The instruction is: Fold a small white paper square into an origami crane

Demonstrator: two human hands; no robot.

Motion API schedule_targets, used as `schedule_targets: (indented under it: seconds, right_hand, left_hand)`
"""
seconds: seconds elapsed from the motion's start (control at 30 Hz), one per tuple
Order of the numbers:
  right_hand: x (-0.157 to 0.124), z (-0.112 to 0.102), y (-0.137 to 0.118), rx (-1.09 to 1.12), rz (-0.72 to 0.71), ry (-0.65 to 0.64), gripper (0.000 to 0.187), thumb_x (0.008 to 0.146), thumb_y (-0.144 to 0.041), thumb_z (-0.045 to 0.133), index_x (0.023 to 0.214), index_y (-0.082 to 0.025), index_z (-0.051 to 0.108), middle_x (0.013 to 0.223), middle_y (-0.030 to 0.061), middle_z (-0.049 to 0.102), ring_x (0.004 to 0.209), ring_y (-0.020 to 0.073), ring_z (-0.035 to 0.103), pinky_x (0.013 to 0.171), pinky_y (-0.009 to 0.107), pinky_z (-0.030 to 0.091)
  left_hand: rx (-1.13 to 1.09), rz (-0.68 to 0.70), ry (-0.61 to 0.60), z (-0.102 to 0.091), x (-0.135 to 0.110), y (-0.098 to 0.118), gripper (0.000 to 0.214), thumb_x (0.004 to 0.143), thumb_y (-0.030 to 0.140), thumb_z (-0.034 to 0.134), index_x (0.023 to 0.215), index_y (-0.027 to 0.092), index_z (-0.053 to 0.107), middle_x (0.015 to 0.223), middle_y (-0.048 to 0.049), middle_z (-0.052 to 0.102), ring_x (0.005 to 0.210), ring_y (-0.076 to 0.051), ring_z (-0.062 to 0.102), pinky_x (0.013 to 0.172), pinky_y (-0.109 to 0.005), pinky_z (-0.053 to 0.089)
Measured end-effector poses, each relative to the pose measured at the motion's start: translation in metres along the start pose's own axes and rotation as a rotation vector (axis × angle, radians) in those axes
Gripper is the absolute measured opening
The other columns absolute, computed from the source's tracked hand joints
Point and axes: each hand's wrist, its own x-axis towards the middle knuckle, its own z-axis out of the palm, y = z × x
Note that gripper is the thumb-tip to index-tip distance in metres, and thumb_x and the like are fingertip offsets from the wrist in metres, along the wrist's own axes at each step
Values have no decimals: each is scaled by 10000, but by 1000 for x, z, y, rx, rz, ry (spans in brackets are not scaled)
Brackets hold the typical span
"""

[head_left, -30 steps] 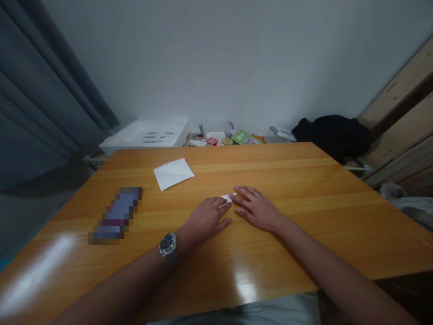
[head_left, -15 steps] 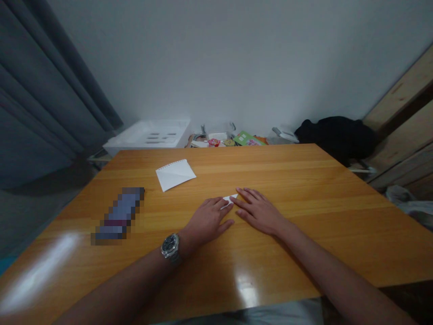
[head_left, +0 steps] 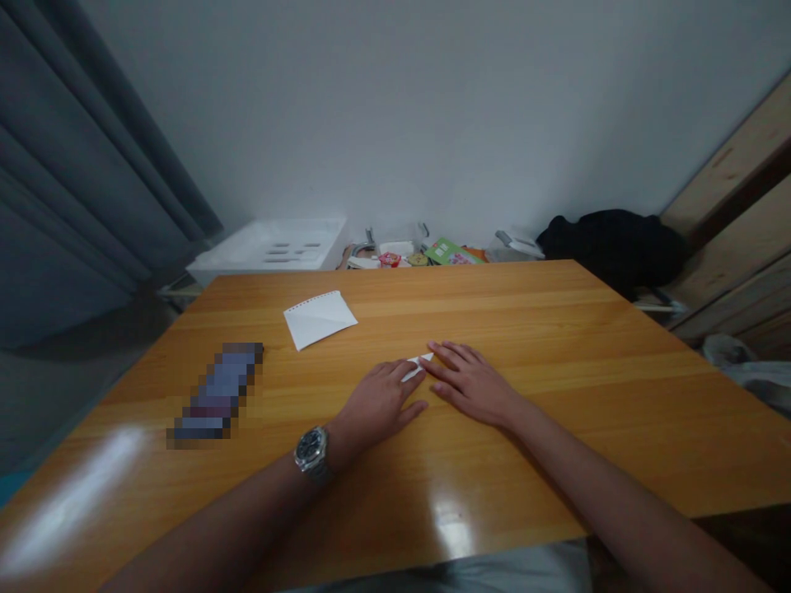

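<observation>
At the middle of the desk (head_left: 525,313), paper (head_left: 428,357) lies beneath the left hand (head_left: 376,399) at its eight o'clock and right hand (head_left: 475,385) at four, both unclenched, grasping nothing. Best pressed evenly, without sliding.

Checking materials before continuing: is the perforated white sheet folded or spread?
Spread: the perforated white sheet lies open on the wooden table, all four corners showing.

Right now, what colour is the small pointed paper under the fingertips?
The small pointed paper is white where it shows, best seen in the head view.
</observation>
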Motion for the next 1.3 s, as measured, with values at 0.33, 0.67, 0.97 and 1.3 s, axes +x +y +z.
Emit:
schedule_targets:
  seconds: [0.33, 0.67, 0.97, 1.3]
  right_hand:
    - [0, -2, -2, -16, 34, -30, 501, 1030, -515, 383, 1513, -384, 402, 1639, 46, 277, 1481, 310, 300, 1174, 550, 299]
    - [4, -1, 4, -56, 161, 12, 537, 1034, -533, 326, 1493, -293, 466, 1606, 77, 349, 1436, 296, 388, 1167, 494, 338]
    - [0, -6, 7, -19, 40, 25, 504, 1022, -491, 418, 1456, -254, 517, 1561, 110, 425, 1413, 312, 412, 1146, 534, 357]
    - [-4, -11, -3, 107, -216, 6, 492, 999, -475, 499, 1431, -243, 543, 1510, 125, 493, 1397, 294, 446, 1148, 524, 370]
  left_hand:
    - [14, -5, -6, 4, 0, 0, 517, 994, 464, 494, 1397, 141, 526, 1401, -144, 575, 1278, -305, 541, 1085, -450, 445]
    - [41, -10, -23, 1, 0, 1, 496, 999, 470, 482, 1375, 157, 559, 1420, -126, 570, 1285, -302, 539, 1104, -442, 423]
    - [46, -44, 19, 0, -1, -11, 437, 1009, 477, 454, 1316, 212, 615, 1443, -124, 538, 1336, -292, 487, 1158, -495, 327]
    - [-1, -80, 41, -2, -1, -16, 462, 1000, 473, 475, 1330, 169, 586, 1306, -134, 622, 1207, -276, 566, 1088, -450, 405]
